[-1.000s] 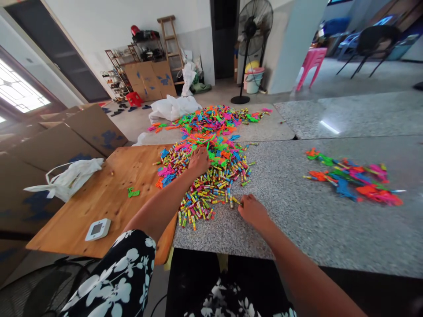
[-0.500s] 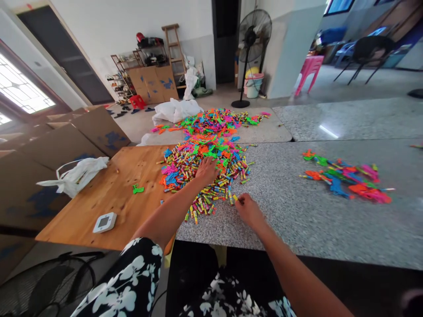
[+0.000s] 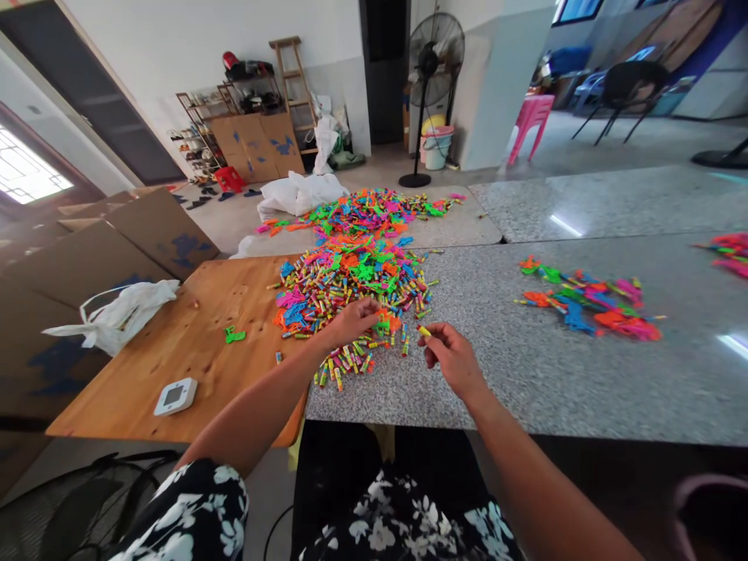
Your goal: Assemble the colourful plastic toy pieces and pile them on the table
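1 short tube (image 3: pixel 424 331), mostly yellow, seemingly cylindrical.

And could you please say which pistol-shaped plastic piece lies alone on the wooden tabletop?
The green piece, beyond the white device with a screen; unlike it, those in the multicoloured heap lie jumbled against one another.

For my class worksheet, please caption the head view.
Left hand at a colourful pile, right hand holding a small yellow tube.

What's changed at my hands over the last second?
Your left hand has drawn back toward you, orange and green pieces now at its fingers. Your right hand has shifted slightly right, still holding a yellow piece. The white device stayed on the wooden tabletop.
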`<state>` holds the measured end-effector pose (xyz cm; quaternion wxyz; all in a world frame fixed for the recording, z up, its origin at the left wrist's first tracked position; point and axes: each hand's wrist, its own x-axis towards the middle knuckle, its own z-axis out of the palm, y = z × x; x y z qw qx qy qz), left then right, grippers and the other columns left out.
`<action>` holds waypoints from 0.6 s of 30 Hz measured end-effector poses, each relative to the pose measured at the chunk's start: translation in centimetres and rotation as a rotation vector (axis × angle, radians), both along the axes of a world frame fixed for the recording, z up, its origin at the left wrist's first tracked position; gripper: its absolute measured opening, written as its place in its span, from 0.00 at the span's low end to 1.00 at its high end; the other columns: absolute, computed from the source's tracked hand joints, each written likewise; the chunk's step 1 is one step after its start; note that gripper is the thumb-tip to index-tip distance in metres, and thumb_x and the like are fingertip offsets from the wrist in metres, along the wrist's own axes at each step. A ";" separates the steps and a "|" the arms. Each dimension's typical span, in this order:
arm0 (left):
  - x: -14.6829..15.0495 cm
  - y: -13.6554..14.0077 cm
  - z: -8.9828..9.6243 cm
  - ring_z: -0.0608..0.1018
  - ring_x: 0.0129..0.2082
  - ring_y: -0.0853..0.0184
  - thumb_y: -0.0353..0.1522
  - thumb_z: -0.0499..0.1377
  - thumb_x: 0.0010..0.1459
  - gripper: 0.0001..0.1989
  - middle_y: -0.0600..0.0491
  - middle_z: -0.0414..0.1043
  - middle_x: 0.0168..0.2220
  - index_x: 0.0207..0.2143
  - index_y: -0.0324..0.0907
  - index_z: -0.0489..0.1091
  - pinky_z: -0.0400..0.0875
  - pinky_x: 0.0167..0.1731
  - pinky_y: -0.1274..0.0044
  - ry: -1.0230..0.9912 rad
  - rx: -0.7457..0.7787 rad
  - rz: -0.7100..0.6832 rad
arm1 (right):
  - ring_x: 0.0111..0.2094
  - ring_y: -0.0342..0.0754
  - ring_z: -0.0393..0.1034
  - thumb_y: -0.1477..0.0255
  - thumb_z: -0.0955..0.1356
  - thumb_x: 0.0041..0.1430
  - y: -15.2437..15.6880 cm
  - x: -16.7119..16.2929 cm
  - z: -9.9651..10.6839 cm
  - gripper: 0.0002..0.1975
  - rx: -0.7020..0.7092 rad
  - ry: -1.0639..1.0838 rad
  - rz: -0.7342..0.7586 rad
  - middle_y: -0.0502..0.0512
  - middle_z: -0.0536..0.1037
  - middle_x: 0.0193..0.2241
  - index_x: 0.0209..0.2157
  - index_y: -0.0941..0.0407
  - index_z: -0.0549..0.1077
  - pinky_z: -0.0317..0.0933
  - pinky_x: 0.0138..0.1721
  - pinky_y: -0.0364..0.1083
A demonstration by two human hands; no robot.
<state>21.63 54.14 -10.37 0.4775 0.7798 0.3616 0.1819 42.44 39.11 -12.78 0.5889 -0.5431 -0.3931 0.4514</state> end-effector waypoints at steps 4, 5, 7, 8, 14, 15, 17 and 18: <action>-1.4 -3.9 1.3 0.72 0.21 0.74 0.43 0.60 0.62 0.17 0.58 0.70 0.27 0.43 0.39 0.73 0.67 0.23 0.81 -0.020 -0.196 -0.151 | 0.21 0.41 0.66 0.62 0.71 0.58 -0.4 -1.4 1.6 0.13 0.024 0.012 0.129 0.49 0.79 0.28 0.41 0.55 0.72 0.62 0.23 0.42; -1.5 -4.5 1.7 0.71 0.21 0.74 0.45 0.61 0.62 0.18 0.58 0.69 0.25 0.42 0.39 0.74 0.65 0.23 0.82 0.007 -0.197 -0.181 | 0.21 0.41 0.65 0.61 0.71 0.59 -0.5 -1.7 1.5 0.13 0.025 0.013 0.158 0.48 0.78 0.27 0.41 0.55 0.73 0.61 0.23 0.42; -1.7 -5.3 2.2 0.70 0.20 0.74 0.46 0.60 0.63 0.19 0.58 0.68 0.23 0.42 0.38 0.75 0.62 0.21 0.82 0.048 -0.200 -0.223 | 0.20 0.40 0.65 0.60 0.70 0.60 -0.8 -2.3 1.0 0.15 0.020 0.028 0.199 0.47 0.77 0.26 0.43 0.55 0.74 0.60 0.22 0.42; -1.7 -5.6 2.4 0.69 0.19 0.74 0.47 0.60 0.63 0.20 0.58 0.68 0.22 0.41 0.38 0.76 0.61 0.21 0.82 0.061 -0.206 -0.235 | 0.20 0.41 0.65 0.60 0.70 0.61 -0.9 -2.5 0.7 0.16 0.015 0.045 0.214 0.47 0.76 0.25 0.44 0.56 0.74 0.60 0.22 0.42; -1.4 -6.4 2.7 0.68 0.19 0.75 0.48 0.62 0.62 0.20 0.59 0.65 0.21 0.36 0.38 0.75 0.60 0.21 0.82 0.047 -0.273 -0.264 | 0.20 0.41 0.65 0.57 0.72 0.59 -1.5 -2.7 0.0 0.17 -0.001 0.189 0.278 0.46 0.74 0.24 0.43 0.55 0.76 0.61 0.22 0.42; -1.3 -6.5 2.7 0.68 0.19 0.75 0.47 0.62 0.61 0.19 0.59 0.65 0.22 0.35 0.38 0.75 0.61 0.21 0.81 0.031 -0.293 -0.265 | 0.20 0.40 0.65 0.57 0.73 0.59 -1.6 -2.6 0.1 0.18 0.002 0.197 0.278 0.46 0.75 0.24 0.43 0.55 0.76 0.61 0.22 0.42; -1.2 -6.7 2.7 0.68 0.19 0.75 0.47 0.63 0.60 0.19 0.59 0.66 0.23 0.35 0.38 0.75 0.63 0.22 0.81 -0.003 -0.339 -0.251 | 0.20 0.40 0.65 0.58 0.73 0.58 -1.7 -2.5 0.3 0.18 0.008 0.193 0.277 0.46 0.75 0.25 0.44 0.55 0.76 0.61 0.22 0.42; -1.2 -6.8 2.8 0.68 0.20 0.75 0.47 0.64 0.59 0.20 0.58 0.66 0.23 0.34 0.38 0.75 0.64 0.23 0.81 -0.011 -0.356 -0.241 | 0.20 0.40 0.65 0.58 0.74 0.58 -1.8 -2.5 0.4 0.18 0.009 0.190 0.279 0.46 0.75 0.25 0.44 0.55 0.76 0.61 0.22 0.42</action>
